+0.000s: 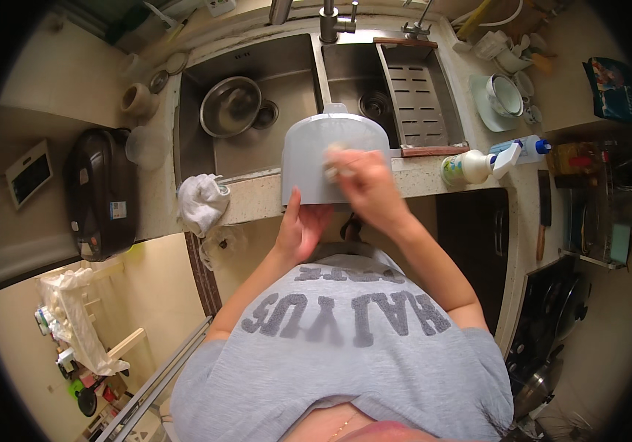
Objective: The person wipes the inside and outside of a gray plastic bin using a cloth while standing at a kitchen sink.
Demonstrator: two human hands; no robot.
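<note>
A translucent pale plastic container or cover [307, 149], rounded at its far end with a small tab there, is held over the front edge of the double steel sink [320, 83]. My left hand [306, 226] grips its near edge from below, thumb up along the side. Pressed to its upper face is my right hand [363, 182], blurred, with a small whitish cloth or pad [335, 160] bunched in the fingers. A steel bowl [230, 106] sits tilted in the left basin beside the drain. The steel faucet [331, 22] stands behind the sink.
A crumpled white cloth [203, 201] lies on the counter's front edge at left. Spray bottle [473, 167], blue-capped bottle [526, 148] and stacked bowls [504, 95] stand at right. Further right lies a knife [543, 212]. A slotted steel tray [418, 105] covers part of the right basin.
</note>
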